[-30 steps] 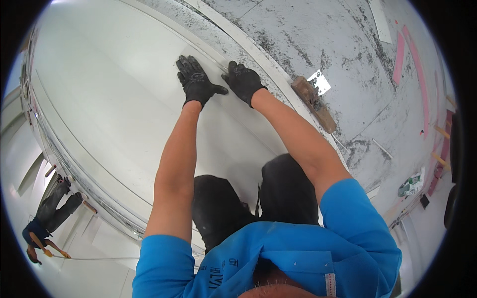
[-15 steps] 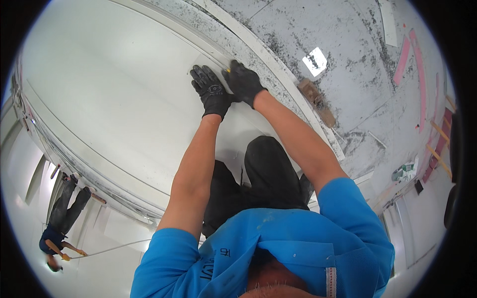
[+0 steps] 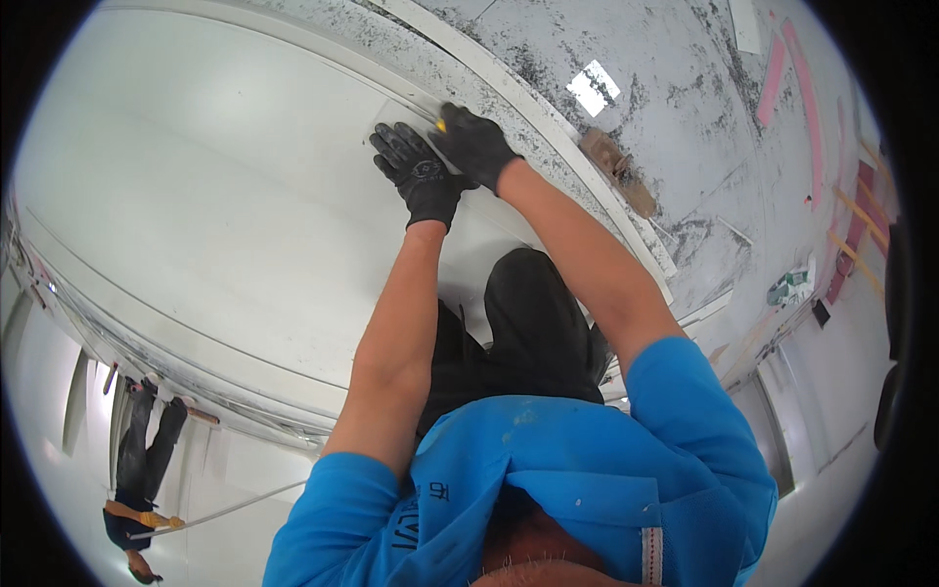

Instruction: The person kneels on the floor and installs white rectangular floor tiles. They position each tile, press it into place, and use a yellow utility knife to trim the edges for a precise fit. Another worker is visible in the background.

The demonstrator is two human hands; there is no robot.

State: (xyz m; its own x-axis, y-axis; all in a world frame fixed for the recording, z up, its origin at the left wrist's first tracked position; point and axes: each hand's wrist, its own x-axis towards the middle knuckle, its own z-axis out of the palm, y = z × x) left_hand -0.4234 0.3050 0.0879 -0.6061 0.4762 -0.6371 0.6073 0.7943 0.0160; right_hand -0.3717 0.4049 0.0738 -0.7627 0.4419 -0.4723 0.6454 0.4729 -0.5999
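Note:
Before me lies a large white panel (image 3: 235, 147) with a raised edge strip along its right side. My left hand (image 3: 419, 168), in a black glove, presses flat with fingers stretched out on a thin, clear-looking sheet (image 3: 383, 113) on that panel. Just right of it, near the edge strip, my right hand (image 3: 475, 145), gloved alike, is closed around a small tool with a yellow part (image 3: 441, 125). The glove hides most of the tool, so its kind does not show. Both thumbs' sides come close together.
Beyond the edge strip, a brown wooden block-like tool (image 3: 618, 172) rests on the dark-speckled grey surface (image 3: 675, 98). A white square piece (image 3: 594, 88) and pink strips (image 3: 804, 108) lie farther right. At the lower left another person (image 3: 147, 460) holds a long pole (image 3: 230, 507).
My right hand has shifted slightly up and left along the panel edge, while my left hand stays flat. The view has turned a little. The other person's arms and pole have changed position.

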